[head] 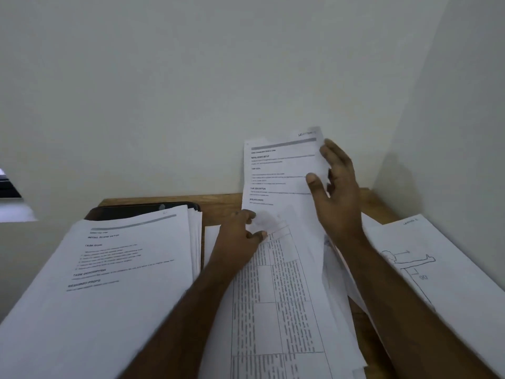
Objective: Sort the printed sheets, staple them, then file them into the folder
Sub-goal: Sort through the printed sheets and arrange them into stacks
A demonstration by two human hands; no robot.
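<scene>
I see my right hand (337, 192) holding a printed sheet (278, 173) upright by its right edge, thumb across the front, while my left hand (240, 236) pinches its lower left corner. Beneath lies a sheet of tables (276, 296). A thick paper stack (114, 269) covers a dark folder (136, 210) at left; a sheet with a drawing (437, 269) lies at right on the wooden table (218, 209).

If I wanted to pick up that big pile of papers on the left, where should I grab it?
Grab the stack of sheets by its right long edge, coming from the middle of the desk. There the edges fan out and overhang the dark folder, so fingers can probably slip underneath. Use both hands; it looks thick.
</scene>
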